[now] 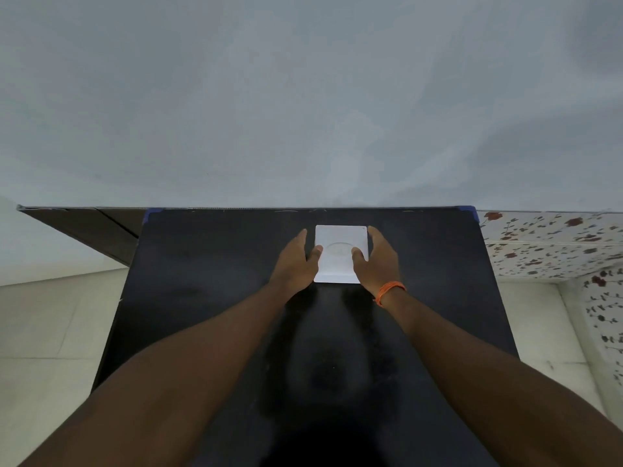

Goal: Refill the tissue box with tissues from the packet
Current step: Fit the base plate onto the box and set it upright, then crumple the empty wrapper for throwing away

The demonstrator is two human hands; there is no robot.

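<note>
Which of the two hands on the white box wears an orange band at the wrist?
The right hand, on the right side of the white tissue box, has the orange wrist band; the left hand has a bare wrist.

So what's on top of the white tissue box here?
Both thumbs rest on the white tissue box, the left hand and right hand flanking its sides. An oval opening marks the lid; nothing sticks out. Whether tissues are inside cannot be seen.

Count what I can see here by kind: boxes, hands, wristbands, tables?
White box: 1
Hands: 2, left hand and right hand, one at each side of the box
Orange wristband: 1
Black table: 1
Total: 5
</note>
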